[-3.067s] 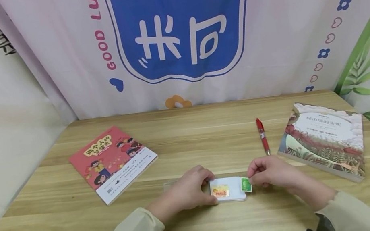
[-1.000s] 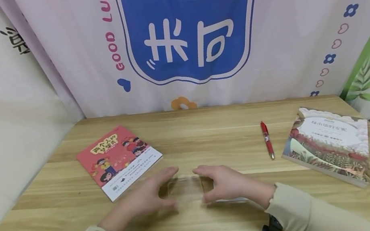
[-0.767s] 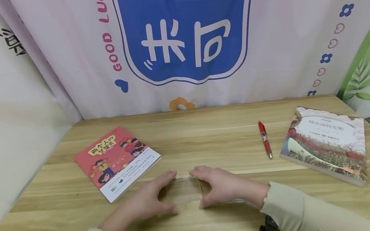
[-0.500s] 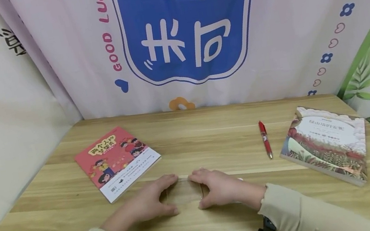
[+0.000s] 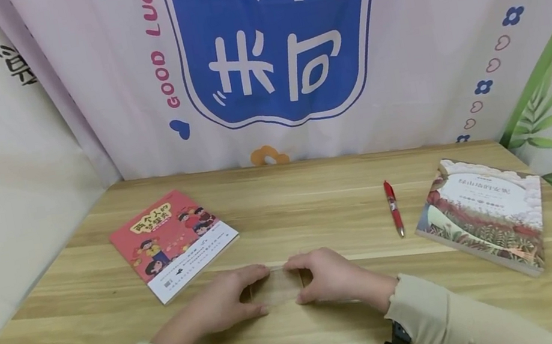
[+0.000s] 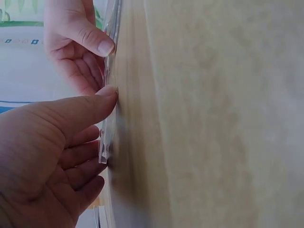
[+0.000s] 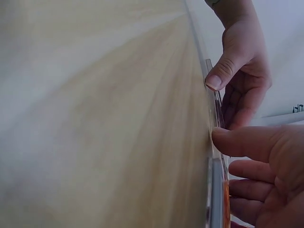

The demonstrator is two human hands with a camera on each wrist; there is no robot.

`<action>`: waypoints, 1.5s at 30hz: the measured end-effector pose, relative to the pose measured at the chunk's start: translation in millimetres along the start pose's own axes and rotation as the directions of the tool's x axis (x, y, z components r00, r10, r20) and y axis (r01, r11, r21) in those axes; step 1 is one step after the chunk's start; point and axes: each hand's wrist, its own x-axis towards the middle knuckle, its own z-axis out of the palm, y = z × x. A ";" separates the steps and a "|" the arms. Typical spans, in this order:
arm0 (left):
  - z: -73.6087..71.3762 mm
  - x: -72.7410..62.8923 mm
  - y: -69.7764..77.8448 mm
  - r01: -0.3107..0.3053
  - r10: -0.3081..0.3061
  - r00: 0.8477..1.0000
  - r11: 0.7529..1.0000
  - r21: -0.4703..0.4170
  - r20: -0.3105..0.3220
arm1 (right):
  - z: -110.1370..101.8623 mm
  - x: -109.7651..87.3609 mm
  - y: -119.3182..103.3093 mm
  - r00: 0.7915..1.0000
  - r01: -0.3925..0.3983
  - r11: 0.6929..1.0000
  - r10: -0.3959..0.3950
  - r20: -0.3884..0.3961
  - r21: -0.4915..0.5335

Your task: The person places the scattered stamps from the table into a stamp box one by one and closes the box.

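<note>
A thin, clear plastic cover (image 5: 276, 286) lies low over the table in the head view, hard to see against the wood. My left hand (image 5: 226, 302) pinches its left end between thumb and fingers. At the other end my right hand (image 5: 334, 278) pinches it the same way. Seen edge-on in the left wrist view, the cover (image 6: 109, 126) is held close to the tabletop. Beneath my right hand lies a flat white case (image 7: 217, 190) with clear sides, mostly hidden in the head view. An orange edge (image 7: 226, 204) shows along it in the right wrist view.
A red book (image 5: 172, 238) lies at the left of the wooden table (image 5: 280, 195). Toward the right are a red pen (image 5: 394, 210) and a book with a garden cover (image 5: 485, 210). A printed curtain (image 5: 428, 31) hangs behind the table's far edge.
Around three seconds ago my right hand pinched a green stamp at the white case, steadied by my left; the stamp is now out of sight. Both hands have since moved left to the clear cover.
</note>
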 end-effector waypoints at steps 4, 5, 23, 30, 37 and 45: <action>0.7 0.6 0.5 -0.013 0.012 1.000 1.000 -0.012 -0.015 | -0.4 -1.3 2.4 1.000 -0.001 0.999 0.002 -0.012 0.044; 1.0 0.6 0.4 -0.013 0.012 1.000 1.000 -0.019 -0.020 | -0.5 -1.9 3.0 1.000 -0.005 0.998 0.006 -0.015 0.059; 4.9 7.7 10.7 -0.104 0.088 0.991 0.983 -0.154 -0.106 | -10.7 -31.2 11.6 0.988 -0.055 0.954 0.095 -0.123 0.295; 11.3 17.3 18.6 -0.196 0.175 0.972 0.973 -0.123 -0.159 | -16.2 -43.4 17.7 0.978 -0.071 0.940 0.132 -0.164 0.335; 17.4 26.8 27.4 -0.248 0.231 0.956 0.966 -0.077 -0.180 | -18.8 -53.6 23.3 0.965 -0.103 0.941 0.174 -0.198 0.323; 23.4 36.1 36.9 -0.255 0.239 0.958 0.962 -0.093 -0.160 | -22.9 -66.6 26.5 0.953 -0.138 0.945 0.208 -0.220 0.295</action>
